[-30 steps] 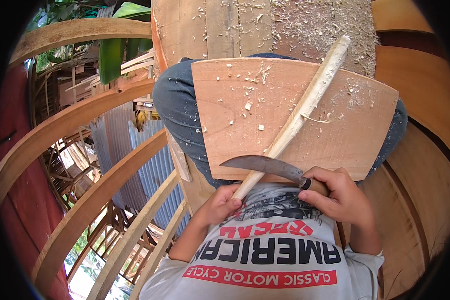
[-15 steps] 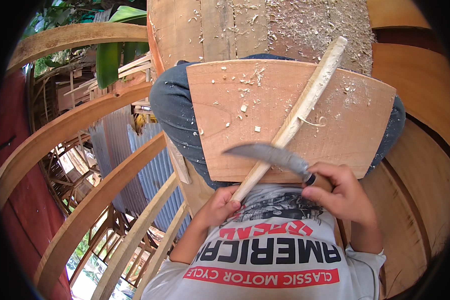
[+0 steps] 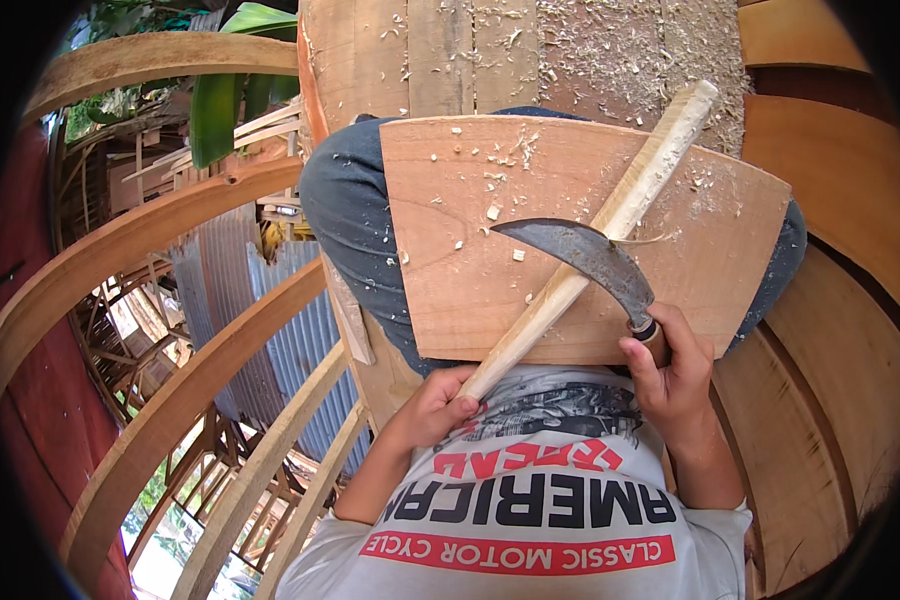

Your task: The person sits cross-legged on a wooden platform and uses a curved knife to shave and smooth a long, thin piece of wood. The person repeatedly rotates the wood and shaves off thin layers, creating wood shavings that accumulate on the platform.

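Note:
My left hand [image 3: 436, 407] is closed round the near end of a pale, whittled wooden stick [image 3: 540, 314]. The stick slants up and to the right across a wooden board [image 3: 460, 290] on my lap, and its far end passes the board's far edge. In my right hand [image 3: 678, 373] is the wooden handle of a curved knife [image 3: 580, 252] with a dark, sickle-like blade. The blade crosses over the middle of the stick, its tip pointing left. A thin curled shaving [image 3: 652, 240] hangs from the stick beside the blade.
Wood chips lie on the board. Beyond my crossed legs, a plank floor [image 3: 440, 60] is strewn with shavings [image 3: 610, 70]. Curved wooden slats [image 3: 170, 220] form a railing on the left, with corrugated metal sheets [image 3: 295, 340] below. Wide planks [image 3: 830, 170] line the right side.
The knife has moved up and right along the stick, and its blade has turned so its handle end points lower. My left hand has stayed nearly in place; the stick's far end has shifted slightly right.

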{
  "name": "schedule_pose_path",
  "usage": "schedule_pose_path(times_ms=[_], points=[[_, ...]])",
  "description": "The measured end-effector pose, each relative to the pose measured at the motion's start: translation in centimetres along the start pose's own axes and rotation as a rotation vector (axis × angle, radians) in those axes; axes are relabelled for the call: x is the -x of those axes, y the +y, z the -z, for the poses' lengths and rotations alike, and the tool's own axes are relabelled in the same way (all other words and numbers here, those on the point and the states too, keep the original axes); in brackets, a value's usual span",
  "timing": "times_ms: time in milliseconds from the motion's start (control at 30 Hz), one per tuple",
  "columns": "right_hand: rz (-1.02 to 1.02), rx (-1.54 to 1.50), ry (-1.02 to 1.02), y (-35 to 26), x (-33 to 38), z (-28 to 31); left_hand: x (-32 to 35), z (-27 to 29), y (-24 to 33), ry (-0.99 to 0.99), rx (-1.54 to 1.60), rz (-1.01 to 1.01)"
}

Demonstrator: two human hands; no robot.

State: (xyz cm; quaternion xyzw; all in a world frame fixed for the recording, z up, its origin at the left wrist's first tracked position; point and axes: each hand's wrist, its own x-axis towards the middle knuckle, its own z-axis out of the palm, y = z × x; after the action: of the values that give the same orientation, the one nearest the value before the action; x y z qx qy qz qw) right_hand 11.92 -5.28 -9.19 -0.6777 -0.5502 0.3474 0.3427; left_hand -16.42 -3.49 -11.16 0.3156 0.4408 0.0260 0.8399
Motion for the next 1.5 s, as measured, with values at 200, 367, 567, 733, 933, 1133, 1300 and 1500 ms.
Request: schedule_pose_path(times_ms=[200, 367, 567, 733, 933, 1133, 1300, 1500], points=[[-0.212, -0.165, -0.151, -0.6, -0.8, 2.3, -0.2, 0.0, 0.0, 0.0, -0.014, -0.006], [-0.394, -0.339, -0.423, -1.0, -1.4, 3.0, 0.0, -0.2, -0.2, 0.021, -0.012, -0.024], [-0.399, -0.389, -0.421, -1.3, -1.3, 2.4, -0.1, -0.5, 0.0, 0.042, -0.002, -0.04], [-0.43, -0.382, -0.138, -0.6, -0.6, 1.7, -0.1, -0.3, -0.3, 0.038, -0.004, 0.018], [-0.05, 0.088, 0.176, 0.5, -0.2, 0.3, -0.1, 0.1, -0.4, -0.033, 0.079, 0.031], [-0.248, -0.254, -0.433, -2.1, -1.0, 2.3, 0.0, 0.3, -0.6, -0.03, 0.077, 0.019], [-0.446, -0.331, -0.212, -0.8, -1.7, 2.6, 0.1, 0.3, -0.9, -0.003, 0.046, 0.016], [-0.359, -0.217, -0.086, -0.4, -1.7, 2.1, -0.1, 0.2, -0.5, -0.003, 0.059, 0.023]])
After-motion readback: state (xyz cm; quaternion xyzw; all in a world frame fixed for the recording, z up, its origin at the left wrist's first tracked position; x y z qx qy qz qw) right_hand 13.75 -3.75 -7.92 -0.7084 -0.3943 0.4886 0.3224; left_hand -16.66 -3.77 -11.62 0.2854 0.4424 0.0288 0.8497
